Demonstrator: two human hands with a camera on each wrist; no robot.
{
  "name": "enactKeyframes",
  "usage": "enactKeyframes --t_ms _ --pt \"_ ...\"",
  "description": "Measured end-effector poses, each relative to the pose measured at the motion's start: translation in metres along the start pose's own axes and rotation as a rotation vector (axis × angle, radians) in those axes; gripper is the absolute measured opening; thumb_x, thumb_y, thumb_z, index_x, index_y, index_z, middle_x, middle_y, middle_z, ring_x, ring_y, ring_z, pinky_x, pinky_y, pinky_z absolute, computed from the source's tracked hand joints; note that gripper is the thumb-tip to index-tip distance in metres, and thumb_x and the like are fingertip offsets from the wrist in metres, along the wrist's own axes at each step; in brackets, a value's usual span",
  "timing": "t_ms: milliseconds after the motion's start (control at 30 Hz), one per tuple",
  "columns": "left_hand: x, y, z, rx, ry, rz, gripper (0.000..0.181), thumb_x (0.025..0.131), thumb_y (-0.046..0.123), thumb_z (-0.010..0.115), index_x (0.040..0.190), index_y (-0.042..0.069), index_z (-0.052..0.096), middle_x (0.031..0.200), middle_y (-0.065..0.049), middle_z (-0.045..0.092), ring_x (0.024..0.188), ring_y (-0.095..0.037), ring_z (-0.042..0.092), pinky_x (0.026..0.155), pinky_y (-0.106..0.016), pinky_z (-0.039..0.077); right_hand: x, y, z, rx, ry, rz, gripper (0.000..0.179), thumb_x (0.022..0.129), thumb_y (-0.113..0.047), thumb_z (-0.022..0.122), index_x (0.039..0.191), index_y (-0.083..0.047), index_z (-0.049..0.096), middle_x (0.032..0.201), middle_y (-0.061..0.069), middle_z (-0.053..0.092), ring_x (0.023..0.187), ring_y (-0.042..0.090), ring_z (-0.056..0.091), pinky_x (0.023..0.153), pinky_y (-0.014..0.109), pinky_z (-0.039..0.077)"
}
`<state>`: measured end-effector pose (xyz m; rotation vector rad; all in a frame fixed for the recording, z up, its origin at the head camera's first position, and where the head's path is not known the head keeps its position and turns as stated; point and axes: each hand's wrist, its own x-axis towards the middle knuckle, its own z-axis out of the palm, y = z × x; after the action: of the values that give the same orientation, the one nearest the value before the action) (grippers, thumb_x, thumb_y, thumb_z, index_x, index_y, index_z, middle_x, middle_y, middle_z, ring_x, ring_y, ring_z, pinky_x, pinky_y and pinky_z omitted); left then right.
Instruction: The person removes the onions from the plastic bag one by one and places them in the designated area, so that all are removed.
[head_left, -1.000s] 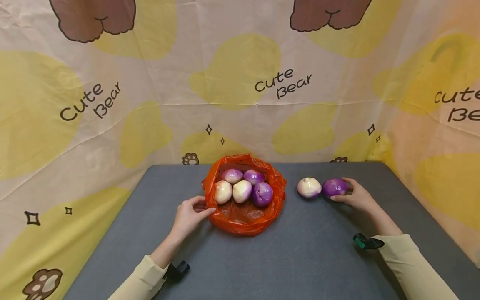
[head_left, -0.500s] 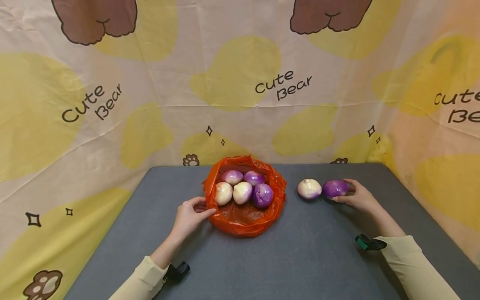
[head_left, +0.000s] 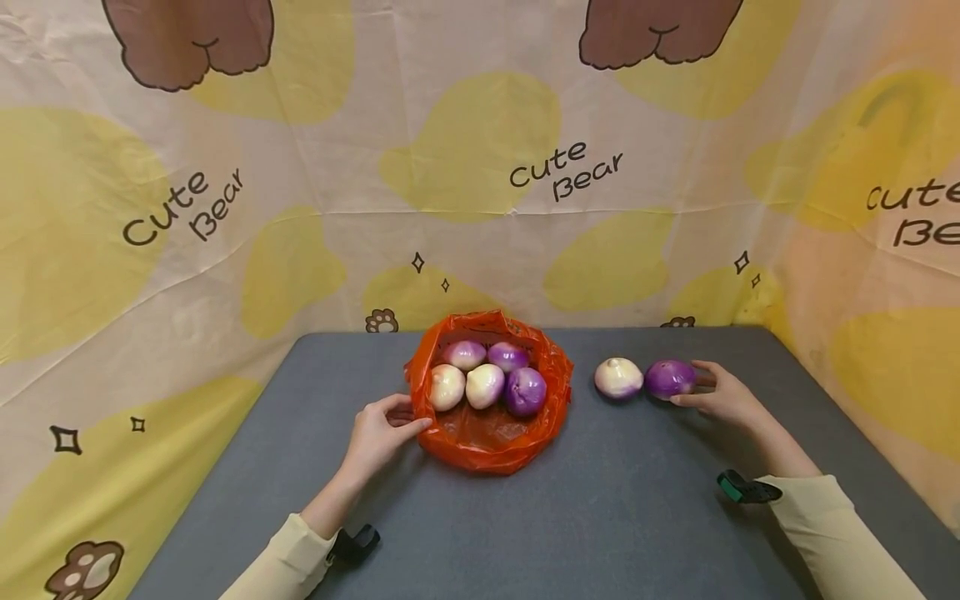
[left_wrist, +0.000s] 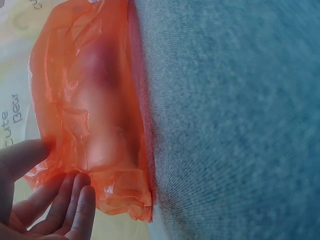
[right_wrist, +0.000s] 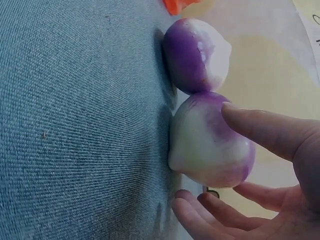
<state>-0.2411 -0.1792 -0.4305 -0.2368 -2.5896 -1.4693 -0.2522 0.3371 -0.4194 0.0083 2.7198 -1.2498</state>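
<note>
An orange-red plastic bag [head_left: 480,458] stands with its mouth wide and rim rolled back. Several glossy purple-and-white onions [head_left: 484,384] lie inside. My left hand [head_left: 382,429] pinches the bag's left side, thumb at the rim and fingers against the outer wall; the left wrist view shows the fingers [left_wrist: 75,200] on the thin plastic. To the right, a whitish onion [head_left: 618,378] and a purple onion [head_left: 669,379] sit side by side, touching. My right hand [head_left: 727,400] is at the purple onion's right side, thumb tip at its surface, other fingers spread loosely around it.
A grey cloth-covered table [head_left: 525,533] carries everything. Behind and beside it hangs a printed curtain [head_left: 465,150] with yellow patches and lettering. Both wrists wear black camera mounts [head_left: 356,543].
My right hand has drawn back slightly to the right, its fingers covering less of the purple onion, which stays in place. The left hand and bag have not moved.
</note>
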Motion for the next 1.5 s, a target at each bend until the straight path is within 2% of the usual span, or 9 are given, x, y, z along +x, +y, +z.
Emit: enactKeyframes --t_ms 200,367,567,800,1100,1300,1400,1500 --pt "-0.001 -0.003 0.002 -0.008 -0.004 0.003 0.031 0.074 0.023 0.082 0.099 0.009 0.071 0.094 -0.007 0.071 0.08 -0.016 0.069 0.07 -0.021 0.055 -0.009 -0.006 -0.004 -0.039 0.012 -0.002 0.094 0.086 -0.039 0.068 0.145 0.011 0.014 0.139 0.04 0.032 0.12 0.052 0.045 0.088 0.05 0.051" --pt "-0.001 -0.002 0.001 -0.01 0.004 0.003 0.03 0.074 0.024 0.082 0.099 0.01 0.071 0.093 -0.006 0.071 0.08 -0.016 0.069 0.069 -0.021 0.055 -0.017 -0.016 -0.01 -0.117 0.049 -0.026 0.091 0.087 -0.041 0.066 0.144 0.011 0.017 0.138 0.039 0.035 0.119 0.054 0.043 0.089 0.055 0.048" --pt "-0.001 -0.002 0.001 -0.018 0.0 0.003 0.032 0.074 0.025 0.082 0.1 0.01 0.07 0.095 -0.007 0.071 0.081 -0.017 0.069 0.071 -0.021 0.055 -0.024 -0.028 -0.014 -0.141 0.067 -0.066 0.085 0.089 -0.038 0.064 0.143 0.011 0.021 0.138 0.039 0.035 0.122 0.054 0.041 0.092 0.058 0.045" --pt "-0.001 -0.002 0.001 -0.023 -0.003 0.004 0.032 0.074 0.024 0.082 0.1 0.01 0.071 0.095 -0.007 0.071 0.08 -0.017 0.068 0.07 -0.02 0.055 -0.031 -0.045 -0.011 -0.105 0.096 -0.14 0.078 0.089 -0.035 0.065 0.143 0.008 0.028 0.14 0.035 0.037 0.121 0.048 0.048 0.091 0.054 0.047" --pt "-0.002 -0.001 0.0 -0.028 -0.005 0.012 0.032 0.074 0.025 0.082 0.1 0.01 0.071 0.096 -0.007 0.071 0.081 -0.017 0.069 0.07 -0.02 0.054 -0.033 -0.072 -0.001 -0.053 0.115 -0.239 0.069 0.088 -0.031 0.067 0.141 0.001 0.037 0.137 0.029 0.047 0.118 0.046 0.052 0.09 0.054 0.048" --pt "-0.002 -0.002 -0.001 -0.041 -0.008 0.019 0.032 0.074 0.025 0.082 0.1 0.01 0.071 0.096 -0.007 0.071 0.081 -0.016 0.069 0.071 -0.02 0.054 -0.027 -0.084 0.011 -0.027 0.104 -0.259 0.068 0.087 -0.031 0.069 0.14 -0.001 0.04 0.138 0.027 0.046 0.119 0.044 0.052 0.09 0.05 0.05" --pt "-0.002 0.002 -0.001 -0.035 -0.006 0.009 0.031 0.075 0.024 0.081 0.1 0.01 0.071 0.096 -0.007 0.071 0.081 -0.016 0.069 0.071 -0.018 0.054 -0.023 -0.09 0.019 -0.013 0.095 -0.271 0.066 0.086 -0.031 0.07 0.139 -0.002 0.042 0.138 0.026 0.047 0.119 0.043 0.053 0.087 0.046 0.052" --pt "-0.006 0.012 -0.003 -0.037 -0.011 0.007 0.03 0.076 0.018 0.08 0.101 0.006 0.07 0.097 -0.011 0.071 0.083 -0.021 0.069 0.071 -0.019 0.053 -0.017 -0.096 0.026 -0.006 0.082 -0.298 0.064 0.087 -0.029 0.069 0.139 -0.002 0.043 0.137 0.025 0.048 0.118 0.043 0.054 0.086 0.046 0.053"
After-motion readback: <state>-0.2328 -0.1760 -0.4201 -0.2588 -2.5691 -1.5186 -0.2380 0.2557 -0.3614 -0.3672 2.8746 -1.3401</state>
